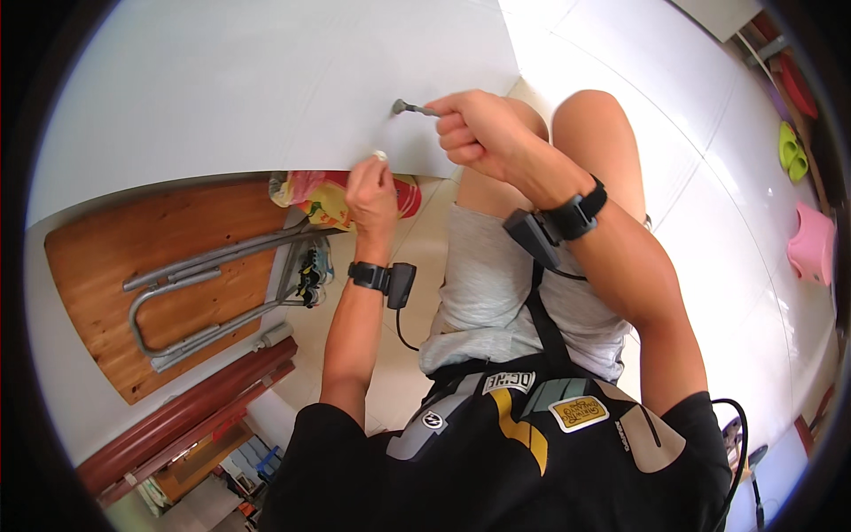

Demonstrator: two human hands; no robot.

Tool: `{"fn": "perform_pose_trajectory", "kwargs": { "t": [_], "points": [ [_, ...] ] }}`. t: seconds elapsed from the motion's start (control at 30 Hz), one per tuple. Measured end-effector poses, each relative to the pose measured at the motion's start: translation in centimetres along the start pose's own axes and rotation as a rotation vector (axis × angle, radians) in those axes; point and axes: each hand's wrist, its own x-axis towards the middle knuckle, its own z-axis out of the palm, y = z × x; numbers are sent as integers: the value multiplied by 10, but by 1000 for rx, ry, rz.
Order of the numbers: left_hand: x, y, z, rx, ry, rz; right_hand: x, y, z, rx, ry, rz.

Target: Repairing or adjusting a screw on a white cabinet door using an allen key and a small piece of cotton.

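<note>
Right hand [479,129]: clenched around the handle of a small grey tool [409,108], apparently a scraper or small brush; the kind cannot be confirmed. The tool's head points left and touches the white wall [266,80], just beyond the knuckles.

Left hand [370,191]: fingers pinched on a small white piece [381,156] at the fingertips, held against the same wall near its lower edge. What the piece is cannot be told at this size. It sits below and slightly left of the tool's head, near it but apart.

Each wrist carries 1 black strap with a small black unit; the left one [390,280] trails a cable.

Just behind the left hand, a red and yellow printed bag [324,197] lies at the foot of the wall. To its left, a wooden folding table [115,257] stands on edge, its grey metal legs [191,301] folded flat against the underside. A dark red rail [186,417] runs below it.

The person is crouched, in grey shorts [505,284] and a black top, both knees raised toward the wall. At far right, on pale floor tiles [709,177], well apart from both hands, are green slippers [790,151] and a pink plastic stool [814,244].
</note>
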Motion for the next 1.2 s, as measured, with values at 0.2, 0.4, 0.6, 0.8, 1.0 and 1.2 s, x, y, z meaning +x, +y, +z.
{"fn": "perform_pose_trajectory", "kwargs": {
  "t": [0.2,0.4,0.6,0.8,1.0,1.2],
  "points": [
    [-59,-37,33,-29,-303,-78,-14,0,8,-172,-112,49],
    [-147,-41,22,-98,-430,-271,-28,7,17,-315,-336,37],
    [-203,-20,-5,-138,-535,-530,-25,18,27,-435,-286,-1],
    [-209,-8,-24,-171,-419,-649,-28,28,32,-728,-223,-217],
    [-174,-1,-20,-316,-258,-696,-22,33,35,-598,-223,-171],
    [-121,27,-22,-450,-126,-704,-31,10,31,-457,-122,-169]
  ]
}}
